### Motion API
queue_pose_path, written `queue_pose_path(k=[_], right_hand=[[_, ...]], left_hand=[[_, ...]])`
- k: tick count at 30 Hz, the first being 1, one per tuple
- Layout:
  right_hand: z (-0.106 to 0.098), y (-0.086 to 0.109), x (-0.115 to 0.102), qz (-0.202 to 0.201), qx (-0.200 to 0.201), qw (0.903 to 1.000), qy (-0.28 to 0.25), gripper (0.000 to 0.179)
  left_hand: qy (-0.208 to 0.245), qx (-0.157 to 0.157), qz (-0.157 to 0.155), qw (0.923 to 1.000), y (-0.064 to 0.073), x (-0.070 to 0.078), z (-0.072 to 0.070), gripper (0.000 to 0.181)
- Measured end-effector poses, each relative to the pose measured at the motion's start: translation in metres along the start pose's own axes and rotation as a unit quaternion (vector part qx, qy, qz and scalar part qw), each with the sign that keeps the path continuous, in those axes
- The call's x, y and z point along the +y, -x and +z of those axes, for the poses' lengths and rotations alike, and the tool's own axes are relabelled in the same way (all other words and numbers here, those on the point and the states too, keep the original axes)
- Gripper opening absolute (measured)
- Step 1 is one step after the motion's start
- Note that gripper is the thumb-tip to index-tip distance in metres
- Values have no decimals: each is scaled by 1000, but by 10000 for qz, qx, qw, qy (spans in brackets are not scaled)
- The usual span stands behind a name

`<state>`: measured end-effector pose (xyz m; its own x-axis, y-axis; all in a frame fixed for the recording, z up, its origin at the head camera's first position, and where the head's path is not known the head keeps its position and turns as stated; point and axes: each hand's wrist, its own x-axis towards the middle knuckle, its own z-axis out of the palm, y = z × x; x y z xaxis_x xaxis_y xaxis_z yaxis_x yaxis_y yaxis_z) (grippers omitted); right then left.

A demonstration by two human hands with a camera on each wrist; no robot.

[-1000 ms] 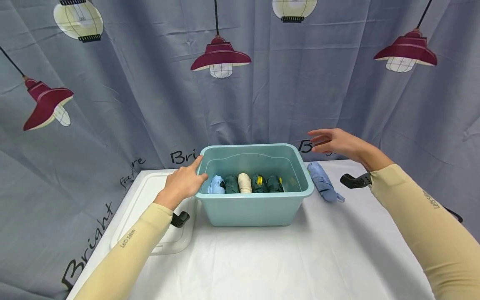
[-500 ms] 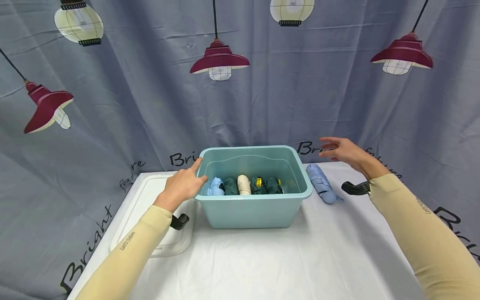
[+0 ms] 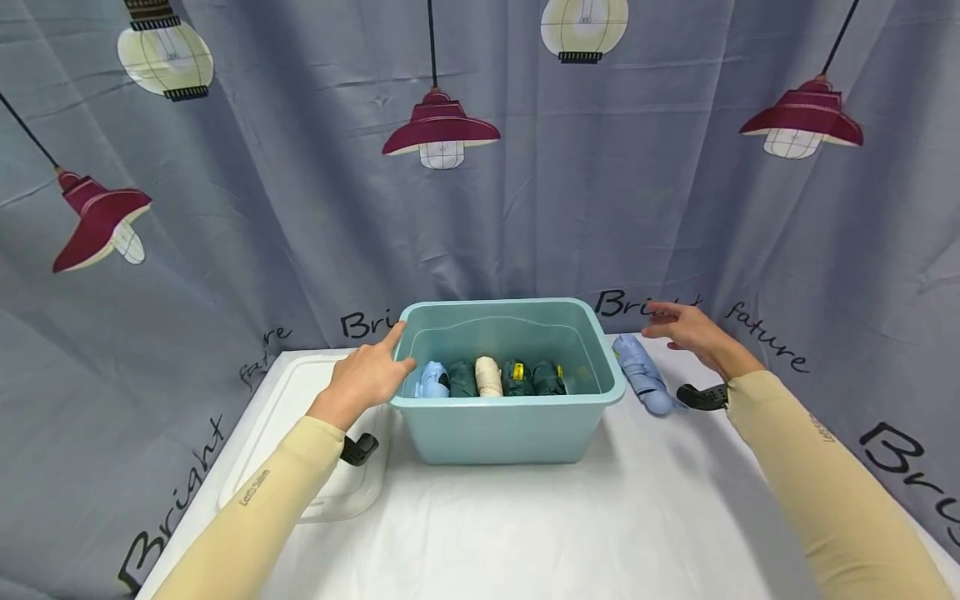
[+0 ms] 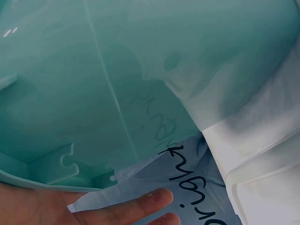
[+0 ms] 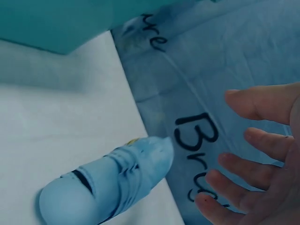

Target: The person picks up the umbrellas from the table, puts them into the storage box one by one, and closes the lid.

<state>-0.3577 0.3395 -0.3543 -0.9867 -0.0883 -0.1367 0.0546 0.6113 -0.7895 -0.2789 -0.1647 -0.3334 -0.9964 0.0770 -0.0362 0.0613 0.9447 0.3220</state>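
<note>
My left hand [image 3: 360, 379] rests at the left rim of a teal plastic bin [image 3: 498, 433], its index finger stretched along the rim and its thumb at the edge. In the left wrist view, straight fingers [image 4: 136, 208] lie outside the bin wall. The bin holds a row of rolled folding umbrellas: a light blue one [image 3: 432, 381], a cream one [image 3: 488, 377] and several dark green ones [image 3: 462, 379]. A blue folding umbrella [image 3: 643, 375] lies on the table right of the bin. My right hand [image 3: 693, 337] hovers beside its far end, fingers spread, holding nothing.
A translucent white lid [image 3: 281, 425] lies on the white-covered table [image 3: 510, 533], left of the bin and partly under my left forearm. Behind the table hangs a grey-blue curtain [image 3: 480, 225] printed with lamps and lettering.
My right hand has come down and slightly to the right, nearer the blue umbrella. The left hand keeps its place at the rim. The head view has tilted up slightly.
</note>
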Motion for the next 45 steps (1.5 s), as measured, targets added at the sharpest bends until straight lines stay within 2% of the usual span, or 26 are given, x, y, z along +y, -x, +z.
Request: queue_pose_path(k=[6,18,27,33,38,45], right_hand=[[11,-10,14,199,80,9998,33,77],[26,-17,35,657,-169,9977,-65,81],[29,-26,39,836,-250,9962,-80,85],[32,-35,51,1081,-155,9940,-104,90],[33,-39,60,1138,-62,9935,-52,92],[39,-40,60,1302,-151,9914,-1,94]], left_hand=[[-24,12,-29,10000,3,-4,3,76],[23,-3,-90,10000,6,-6,5,76],[63,71,-61,9999,3,-3,2,76],[11,134,-12,9999,0,-2,1,75],[13,139,4,9999,0,-1,1,75],[43,70,-46,10000,0,0,1,75]])
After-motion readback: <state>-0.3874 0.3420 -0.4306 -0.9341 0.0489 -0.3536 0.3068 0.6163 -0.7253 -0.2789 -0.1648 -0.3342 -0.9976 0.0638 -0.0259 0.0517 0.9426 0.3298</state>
